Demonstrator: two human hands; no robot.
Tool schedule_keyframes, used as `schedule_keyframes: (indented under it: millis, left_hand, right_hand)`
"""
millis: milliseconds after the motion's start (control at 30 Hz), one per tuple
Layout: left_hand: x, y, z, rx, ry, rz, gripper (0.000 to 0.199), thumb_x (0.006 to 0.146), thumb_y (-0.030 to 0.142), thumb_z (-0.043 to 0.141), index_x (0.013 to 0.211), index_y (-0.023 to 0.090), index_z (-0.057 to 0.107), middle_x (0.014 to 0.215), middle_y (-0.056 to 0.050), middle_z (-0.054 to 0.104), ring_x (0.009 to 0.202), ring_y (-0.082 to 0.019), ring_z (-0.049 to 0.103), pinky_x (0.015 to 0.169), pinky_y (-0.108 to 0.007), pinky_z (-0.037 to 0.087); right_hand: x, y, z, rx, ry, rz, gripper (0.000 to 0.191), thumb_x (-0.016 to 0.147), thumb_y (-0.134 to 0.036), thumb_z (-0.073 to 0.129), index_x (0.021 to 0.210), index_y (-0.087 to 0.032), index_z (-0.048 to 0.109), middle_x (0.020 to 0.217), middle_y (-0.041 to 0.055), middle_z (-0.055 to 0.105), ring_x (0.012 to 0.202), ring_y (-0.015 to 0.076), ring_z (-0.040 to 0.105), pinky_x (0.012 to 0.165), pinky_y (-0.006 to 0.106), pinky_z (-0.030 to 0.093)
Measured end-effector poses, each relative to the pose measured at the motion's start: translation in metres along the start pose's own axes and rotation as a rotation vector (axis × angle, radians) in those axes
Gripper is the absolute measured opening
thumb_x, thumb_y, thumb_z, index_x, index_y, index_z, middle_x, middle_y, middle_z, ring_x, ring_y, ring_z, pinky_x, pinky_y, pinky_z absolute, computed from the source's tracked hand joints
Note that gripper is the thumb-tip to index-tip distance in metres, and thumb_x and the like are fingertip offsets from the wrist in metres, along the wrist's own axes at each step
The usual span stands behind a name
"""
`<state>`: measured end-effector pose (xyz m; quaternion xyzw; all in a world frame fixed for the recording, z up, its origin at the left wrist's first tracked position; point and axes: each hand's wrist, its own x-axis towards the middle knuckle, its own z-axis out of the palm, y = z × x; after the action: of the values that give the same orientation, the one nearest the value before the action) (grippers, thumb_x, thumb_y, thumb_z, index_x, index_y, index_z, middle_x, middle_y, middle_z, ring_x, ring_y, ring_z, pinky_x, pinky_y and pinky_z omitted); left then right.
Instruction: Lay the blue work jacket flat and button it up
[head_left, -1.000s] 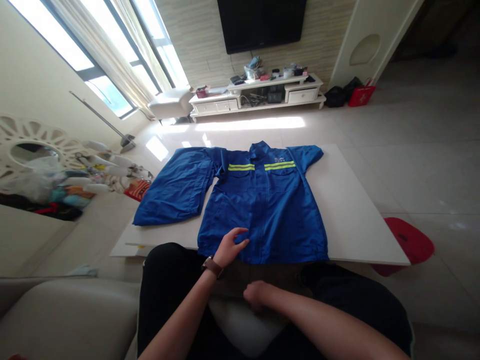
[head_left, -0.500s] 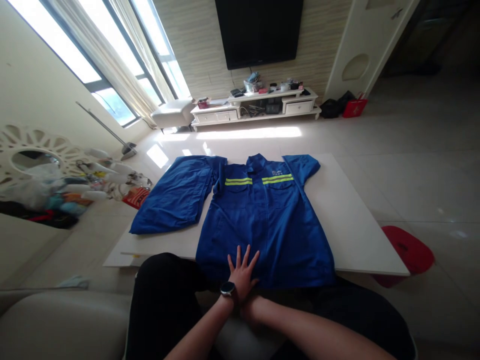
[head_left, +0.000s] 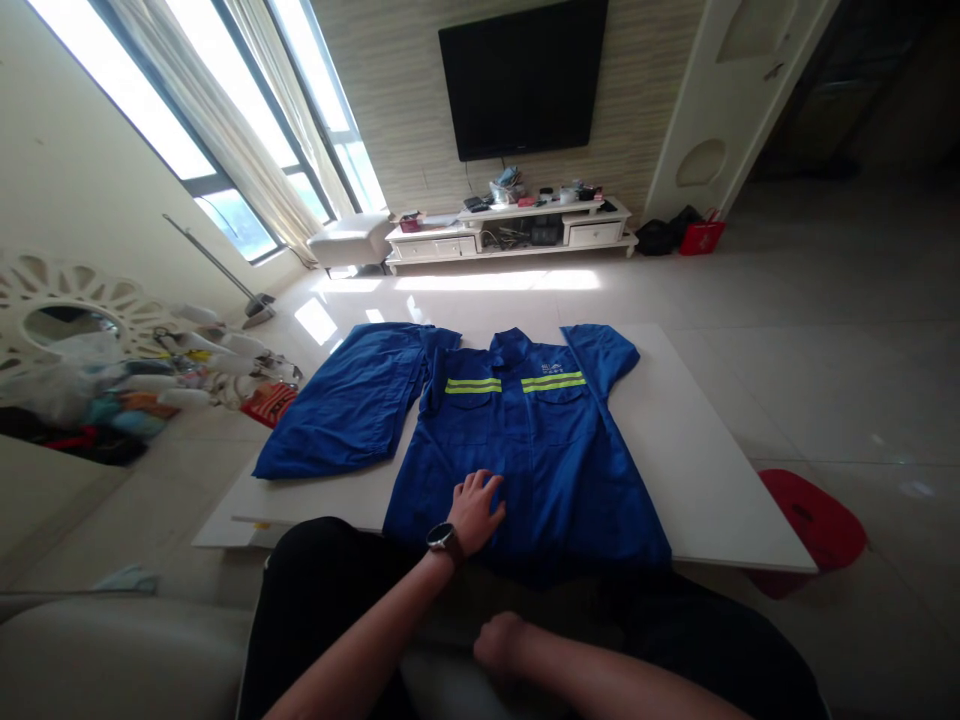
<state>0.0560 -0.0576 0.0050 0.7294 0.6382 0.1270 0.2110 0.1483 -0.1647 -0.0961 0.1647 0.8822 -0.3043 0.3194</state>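
A blue work jacket (head_left: pixel 577 480) with yellow-green reflective stripes lies front up on the table, collar at the far end and hem by my lap. My left hand (head_left: pixel 477 512), with a watch at the wrist, rests on the lower front of the jacket, fingers slightly bent and apart, holding nothing. Below the hem, over my lap, my right hand (head_left: pixel 498 642) is closed like a fist, and no object shows in it. Left of the jacket lies a folded blue garment (head_left: pixel 345 410), apart from both hands.
Both garments lie on a white table (head_left: pixel 697 470). A red stool (head_left: pixel 814 520) stands at its right edge. Several bags and goods (head_left: pixel 150 390) are piled on the left. Beyond the table stand a low white cabinet (head_left: pixel 442 245) and a wall-mounted television (head_left: pixel 525 80).
My left hand has shifted slightly forward and left on the jacket, its spread fingers now bent. The right hand, earlier partly hidden at the left wrist, is now apart from it below the hem.
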Motion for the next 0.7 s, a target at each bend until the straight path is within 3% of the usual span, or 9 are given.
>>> schedule_keyframes:
  millis: [100,167,333,633,700]
  left_hand:
    - [0.034,-0.009,0.005,0.030,-0.020,-0.030,0.055,0.095,0.037,0.050,0.150,0.039,0.044,0.163,-0.003,0.031,0.152,-0.034,0.018,0.120,-0.060,0.015]
    - [0.039,-0.017,0.019,0.057,-0.057,-0.048,0.057,0.097,0.040,0.046,0.153,0.043,0.037,0.167,0.000,0.024,0.155,-0.035,0.009,0.120,-0.066,0.006]
    - [0.020,-0.026,0.049,0.116,-0.006,-0.010,0.058,0.101,0.043,0.039,0.157,0.043,0.026,0.169,0.002,0.017,0.156,-0.033,0.002,0.121,-0.065,0.000]
    - [-0.012,-0.022,0.055,0.131,-0.004,0.005,0.059,0.101,0.040,0.040,0.158,0.044,0.024,0.169,0.002,0.015,0.156,-0.034,0.003,0.121,-0.067,0.001]
    - [-0.018,-0.020,0.058,0.141,0.005,0.009,0.060,0.101,0.039,0.041,0.158,0.043,0.024,0.169,0.002,0.016,0.156,-0.034,0.003,0.121,-0.067,0.001]
  right_hand:
    - [0.005,0.002,0.002,-0.050,-0.063,-0.006,0.039,0.052,-0.025,0.087,0.089,-0.016,0.077,0.102,0.0175,0.076,0.091,0.0395,0.074,0.070,0.048,0.063]
    - [0.006,0.002,0.002,-0.053,-0.057,0.000,0.036,0.055,-0.026,0.086,0.089,-0.015,0.077,0.100,0.0177,0.077,0.088,0.0399,0.074,0.067,0.048,0.063]
    - [0.004,0.000,-0.005,-0.098,-0.106,0.028,0.031,0.063,-0.027,0.082,0.091,-0.016,0.077,0.097,0.0165,0.077,0.084,0.0382,0.075,0.063,0.045,0.062]
    - [0.005,0.003,-0.005,-0.127,-0.129,0.043,0.034,0.061,-0.025,0.081,0.092,-0.016,0.076,0.100,0.0158,0.077,0.082,0.0368,0.075,0.067,0.047,0.063]
    - [0.009,0.004,-0.002,-0.103,-0.047,0.009,0.029,0.056,-0.026,0.083,0.083,-0.016,0.076,0.094,0.0153,0.077,0.076,0.0385,0.075,0.062,0.049,0.062]
